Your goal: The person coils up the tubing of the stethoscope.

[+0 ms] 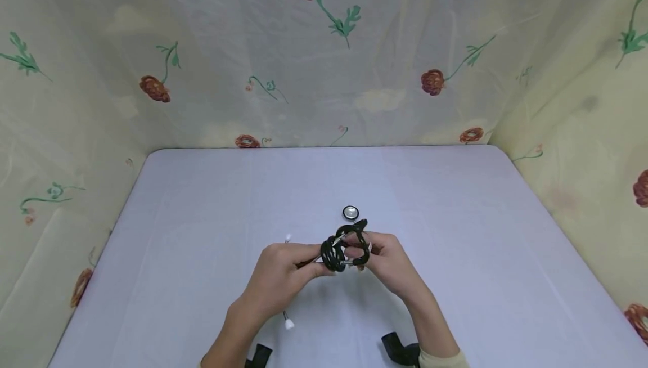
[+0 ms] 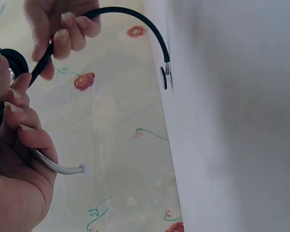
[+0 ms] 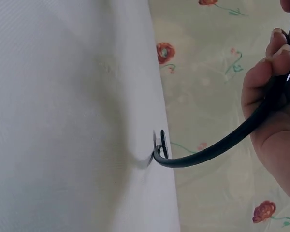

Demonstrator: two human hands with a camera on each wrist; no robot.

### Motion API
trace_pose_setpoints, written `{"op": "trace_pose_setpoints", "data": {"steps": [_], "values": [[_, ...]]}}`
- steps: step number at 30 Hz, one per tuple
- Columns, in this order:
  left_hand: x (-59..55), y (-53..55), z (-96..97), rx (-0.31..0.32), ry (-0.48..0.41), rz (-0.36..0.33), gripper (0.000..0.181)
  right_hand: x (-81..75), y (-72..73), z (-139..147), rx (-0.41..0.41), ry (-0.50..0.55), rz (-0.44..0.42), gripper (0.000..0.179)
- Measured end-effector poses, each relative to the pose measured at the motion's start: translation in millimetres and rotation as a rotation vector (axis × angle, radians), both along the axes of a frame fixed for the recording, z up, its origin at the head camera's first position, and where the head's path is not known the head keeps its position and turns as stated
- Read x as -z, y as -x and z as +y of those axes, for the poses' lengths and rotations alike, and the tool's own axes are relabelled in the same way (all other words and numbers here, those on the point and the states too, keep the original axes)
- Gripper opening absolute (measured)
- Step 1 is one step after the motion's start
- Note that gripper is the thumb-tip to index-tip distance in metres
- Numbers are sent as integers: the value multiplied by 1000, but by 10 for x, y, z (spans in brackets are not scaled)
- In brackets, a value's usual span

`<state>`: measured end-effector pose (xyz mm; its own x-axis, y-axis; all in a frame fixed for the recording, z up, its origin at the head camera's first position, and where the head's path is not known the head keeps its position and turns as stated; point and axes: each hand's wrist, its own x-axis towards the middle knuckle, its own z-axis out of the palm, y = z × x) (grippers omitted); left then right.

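Observation:
A black stethoscope (image 1: 331,254) is held above the table, its tubing wound into loops between the two hands. My left hand (image 1: 275,278) grips the wound loops and the metal ear tubes (image 2: 63,169) between thumb and fingers. White ear tips (image 1: 289,323) stick out on either side of that hand. On the other side, my right hand (image 1: 390,261) pinches the black tubing (image 3: 217,147) with thumb and fingers. The round chest piece (image 1: 350,212) lies at the tubing's far end, at or very near the tabletop. Fingers partly hide the loops.
A white-covered table (image 1: 202,205) spreads beneath the hands. Floral curtains (image 1: 212,47) hang behind it and along both sides. Black curved pieces (image 1: 401,350) show beside the forearms at the near edge of the head view.

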<state>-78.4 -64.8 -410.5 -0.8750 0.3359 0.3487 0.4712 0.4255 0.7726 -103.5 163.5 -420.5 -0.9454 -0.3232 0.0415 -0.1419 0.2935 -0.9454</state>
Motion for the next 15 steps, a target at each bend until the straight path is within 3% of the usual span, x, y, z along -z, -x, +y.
{"op": "trace_pose_setpoints", "data": {"steps": [10, 15], "values": [[-14, 45, -73, -130, 24, -4, 25, 30, -2, -32, -52, -60, 32, 19], [-14, 81, -137, -227, 61, 1, 23, 12, -17, -35, -39, -95, 71, 17]]}}
